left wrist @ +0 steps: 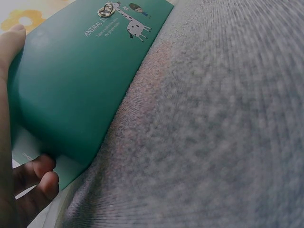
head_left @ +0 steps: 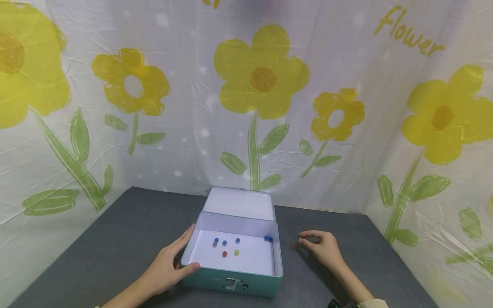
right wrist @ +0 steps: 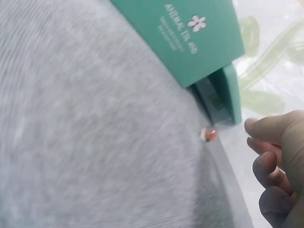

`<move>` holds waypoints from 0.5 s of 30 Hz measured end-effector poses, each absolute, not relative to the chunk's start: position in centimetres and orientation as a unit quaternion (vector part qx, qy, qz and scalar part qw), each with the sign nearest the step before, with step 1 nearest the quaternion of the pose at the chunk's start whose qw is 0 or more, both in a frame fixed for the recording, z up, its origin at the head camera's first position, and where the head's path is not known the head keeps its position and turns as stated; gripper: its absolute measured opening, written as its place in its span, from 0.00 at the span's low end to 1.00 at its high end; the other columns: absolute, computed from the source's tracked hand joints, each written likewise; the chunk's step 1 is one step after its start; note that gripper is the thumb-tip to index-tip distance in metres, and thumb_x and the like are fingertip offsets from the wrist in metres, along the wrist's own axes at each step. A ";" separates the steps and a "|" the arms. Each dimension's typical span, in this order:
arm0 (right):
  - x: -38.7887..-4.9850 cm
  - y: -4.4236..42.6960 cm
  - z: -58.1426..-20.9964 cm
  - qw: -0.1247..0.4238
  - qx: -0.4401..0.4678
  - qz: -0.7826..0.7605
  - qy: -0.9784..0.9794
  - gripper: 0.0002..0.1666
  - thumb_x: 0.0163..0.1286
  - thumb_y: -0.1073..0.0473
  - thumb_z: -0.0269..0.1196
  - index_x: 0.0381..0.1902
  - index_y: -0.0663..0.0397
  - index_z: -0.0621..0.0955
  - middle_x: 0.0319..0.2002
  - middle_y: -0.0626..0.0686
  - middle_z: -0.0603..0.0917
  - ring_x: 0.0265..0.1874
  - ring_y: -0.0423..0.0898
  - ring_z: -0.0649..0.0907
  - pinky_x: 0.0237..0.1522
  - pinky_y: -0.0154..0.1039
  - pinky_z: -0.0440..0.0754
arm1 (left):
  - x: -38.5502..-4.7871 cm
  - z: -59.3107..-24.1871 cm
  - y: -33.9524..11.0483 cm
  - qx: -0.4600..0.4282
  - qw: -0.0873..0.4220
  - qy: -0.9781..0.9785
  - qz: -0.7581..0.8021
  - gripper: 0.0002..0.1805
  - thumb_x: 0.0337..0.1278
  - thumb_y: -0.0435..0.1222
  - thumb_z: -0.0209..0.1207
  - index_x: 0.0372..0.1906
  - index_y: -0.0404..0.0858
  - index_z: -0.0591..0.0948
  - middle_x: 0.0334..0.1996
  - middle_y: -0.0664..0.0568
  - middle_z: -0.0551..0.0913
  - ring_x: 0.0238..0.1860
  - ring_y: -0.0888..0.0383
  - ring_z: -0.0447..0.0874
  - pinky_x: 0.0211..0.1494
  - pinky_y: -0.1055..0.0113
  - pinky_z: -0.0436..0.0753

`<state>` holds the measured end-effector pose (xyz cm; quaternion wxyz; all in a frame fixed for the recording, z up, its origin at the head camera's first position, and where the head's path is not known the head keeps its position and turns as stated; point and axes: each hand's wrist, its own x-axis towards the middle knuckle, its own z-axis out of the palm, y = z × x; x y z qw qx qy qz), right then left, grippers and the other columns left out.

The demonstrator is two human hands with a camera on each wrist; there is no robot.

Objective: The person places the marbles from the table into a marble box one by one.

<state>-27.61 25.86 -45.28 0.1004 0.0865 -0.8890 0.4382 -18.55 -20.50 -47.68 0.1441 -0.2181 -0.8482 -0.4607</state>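
A green tin box with a white inside stands with its lid tipped back. My left hand grips its left wall, thumb on the front rim and fingers down the side; the left wrist view shows fingertips at the box's corner. Inside lie several blue marbles, a red marble and a yellow-green marble. Right of the box, my right hand pinches a small green marble between thumb and index finger. Just beside those fingertips a red marble lies on the table.
The dark grey table reaches back to a hanging sheet printed with yellow flowers. Behind the box, the lid leans close to that sheet. A dark device sits at the right wrist, near a pale sleeve.
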 end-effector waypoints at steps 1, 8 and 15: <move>-27.5 25.8 -45.1 0.100 0.083 0.444 -0.887 0.09 0.66 0.62 0.76 0.45 0.54 0.93 0.45 0.57 0.92 0.08 0.36 0.67 0.15 0.30 0.63 | -18.5 -47.7 -20.5 -0.220 0.145 -0.847 -0.462 0.52 0.60 0.43 0.74 0.84 0.38 0.60 0.80 0.33 0.62 0.34 0.69 0.73 0.24 0.71 0.73; -27.2 25.8 -43.0 0.083 0.069 0.485 -0.868 0.14 0.69 0.58 0.74 0.50 0.58 0.91 0.20 0.47 0.81 0.10 0.38 0.62 0.16 0.32 0.62 | -18.7 -47.8 -20.6 -0.212 0.140 -0.850 -0.462 0.52 0.60 0.43 0.74 0.85 0.39 0.60 0.81 0.34 0.62 0.29 0.69 0.70 0.24 0.71 0.73; -26.8 25.2 -41.9 0.079 0.092 0.507 -0.853 0.18 0.71 0.57 0.73 0.53 0.63 0.89 0.10 0.42 0.65 0.11 0.38 0.60 0.18 0.32 0.61 | -18.9 -47.9 -20.5 -0.209 0.147 -0.853 -0.456 0.52 0.59 0.42 0.74 0.84 0.36 0.61 0.80 0.34 0.63 0.40 0.65 0.77 0.24 0.71 0.74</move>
